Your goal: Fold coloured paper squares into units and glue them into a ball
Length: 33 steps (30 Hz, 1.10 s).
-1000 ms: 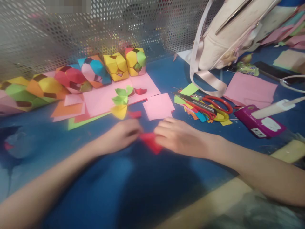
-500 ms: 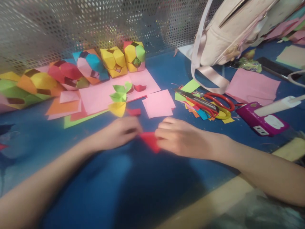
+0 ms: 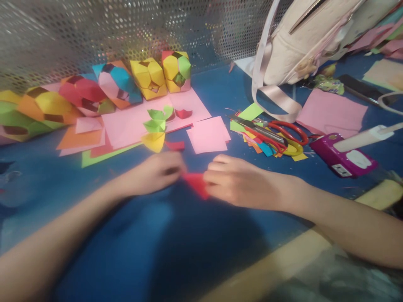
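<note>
A small red piece of folded paper [image 3: 197, 183] is stretched between my two hands, low over the blue table [image 3: 126, 247]. My left hand [image 3: 162, 171] pinches its left corner, slightly blurred. The fingers of my right hand [image 3: 231, 179] are closed on its right side and hide part of it. Just beyond my hands lie a yellow folded piece [image 3: 153, 141], green folded pieces [image 3: 155, 125], a small red strip [image 3: 175, 145] and a stack of pink squares [image 3: 208, 135].
Several paper polyhedra [image 3: 147, 78] line the metal mesh at the back left. Red-handled scissors [image 3: 289, 132] lie on paper scraps. Right of them are a purple box [image 3: 343, 155], pink sheets [image 3: 332, 111] and a white bag [image 3: 289, 46].
The view has shifted slightly, so the table's contents appear a little higher and further left. Both hands keep nearly the same pose on the red paper.
</note>
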Available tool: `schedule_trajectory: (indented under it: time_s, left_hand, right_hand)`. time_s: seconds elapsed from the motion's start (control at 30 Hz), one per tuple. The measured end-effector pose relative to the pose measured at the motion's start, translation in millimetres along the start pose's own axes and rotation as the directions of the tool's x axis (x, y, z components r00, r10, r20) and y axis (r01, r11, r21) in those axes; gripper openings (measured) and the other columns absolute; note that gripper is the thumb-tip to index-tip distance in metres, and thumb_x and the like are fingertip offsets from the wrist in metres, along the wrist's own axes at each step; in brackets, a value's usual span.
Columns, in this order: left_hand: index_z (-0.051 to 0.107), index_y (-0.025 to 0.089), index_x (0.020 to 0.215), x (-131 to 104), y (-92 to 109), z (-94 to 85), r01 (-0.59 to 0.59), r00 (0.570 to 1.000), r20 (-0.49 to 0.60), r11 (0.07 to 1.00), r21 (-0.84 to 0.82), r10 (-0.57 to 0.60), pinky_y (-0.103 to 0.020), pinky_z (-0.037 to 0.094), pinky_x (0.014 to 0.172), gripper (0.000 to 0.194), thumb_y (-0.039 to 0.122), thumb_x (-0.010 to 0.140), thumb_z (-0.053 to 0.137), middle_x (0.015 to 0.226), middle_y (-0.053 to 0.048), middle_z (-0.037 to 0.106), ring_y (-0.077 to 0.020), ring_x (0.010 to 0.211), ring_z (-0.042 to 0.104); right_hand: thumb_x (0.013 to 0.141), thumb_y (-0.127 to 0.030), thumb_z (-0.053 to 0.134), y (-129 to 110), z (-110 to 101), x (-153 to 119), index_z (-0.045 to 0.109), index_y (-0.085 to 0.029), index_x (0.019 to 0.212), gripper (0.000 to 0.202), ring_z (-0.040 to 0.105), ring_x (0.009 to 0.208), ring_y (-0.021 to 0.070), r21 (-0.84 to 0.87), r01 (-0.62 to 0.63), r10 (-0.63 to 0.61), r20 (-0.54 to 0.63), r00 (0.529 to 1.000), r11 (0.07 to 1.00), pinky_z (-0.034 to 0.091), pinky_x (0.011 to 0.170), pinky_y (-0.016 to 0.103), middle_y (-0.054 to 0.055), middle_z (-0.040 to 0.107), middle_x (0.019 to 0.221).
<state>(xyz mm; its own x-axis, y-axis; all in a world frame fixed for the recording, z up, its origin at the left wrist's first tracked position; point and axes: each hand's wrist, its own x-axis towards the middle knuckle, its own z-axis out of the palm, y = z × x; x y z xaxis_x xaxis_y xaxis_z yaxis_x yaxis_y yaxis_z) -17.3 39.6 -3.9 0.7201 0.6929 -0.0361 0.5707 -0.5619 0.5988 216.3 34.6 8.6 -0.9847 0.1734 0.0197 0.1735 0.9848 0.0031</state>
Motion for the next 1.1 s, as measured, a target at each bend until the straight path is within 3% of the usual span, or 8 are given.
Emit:
schedule_trajectory:
  time_s: [0.5, 0.67, 0.87, 1.1]
  left_hand:
    - [0.054, 0.016, 0.076, 0, 3, 2.1, 0.013, 1.000, -0.024, 1.000, 0.026, -0.012, -0.024, 0.042, 0.066, 0.015, 0.008, 0.080, 0.042, 0.078, -0.002, 0.055, -0.0115, 0.070, 0.051]
    - [0.055, 0.015, 0.075, -1, 2, 1.4, 0.016, 0.999, -0.032, 0.999, 0.040, -0.014, -0.024, 0.042, 0.066, 0.014, 0.008, 0.080, 0.043, 0.078, -0.002, 0.056, -0.0117, 0.071, 0.052]
    - [0.059, 0.015, 0.081, -2, 0, -0.2, 0.006, 1.000, -0.012, 1.000, 0.015, -0.005, -0.024, 0.044, 0.070, 0.017, 0.008, 0.080, 0.044, 0.082, -0.004, 0.058, -0.0123, 0.075, 0.054]
    - [0.057, 0.015, 0.078, -2, 0, 0.1, 0.003, 1.000, -0.018, 1.000, 0.019, -0.003, -0.024, 0.043, 0.068, 0.016, 0.008, 0.080, 0.044, 0.080, -0.003, 0.057, -0.0120, 0.073, 0.053]
  right_hand:
    - [0.087, -0.006, 0.043, -10, -5, -4, 0.062, -0.016, 0.072, 0.026, 0.050, 0.064, 0.0147, 0.013, -0.020, 0.019, 0.094, 0.995, 1.000, 0.026, 0.064, 0.032, 0.004, 0.061, 0.074]
    - [0.086, -0.007, 0.043, -20, -1, -5, 0.062, -0.015, 0.091, 0.021, 0.052, 0.070, 0.0176, 0.002, -0.102, 0.101, 0.045, 0.994, 0.995, 0.031, 0.065, 0.033, 0.005, 0.061, 0.080]
    - [0.083, -0.008, 0.047, -26, -3, -2, 0.063, -0.013, 0.094, 0.021, 0.052, 0.077, 0.0213, 0.002, -0.144, 0.142, 0.161, 0.977, 0.990, 0.034, 0.061, 0.034, 0.008, 0.061, 0.087]
    - [0.082, -0.008, 0.049, -27, -6, -2, 0.063, -0.012, 0.095, 0.019, 0.052, 0.079, 0.0209, 0.008, -0.168, 0.164, 0.174, 0.971, 0.986, 0.036, 0.061, 0.033, 0.009, 0.061, 0.088]
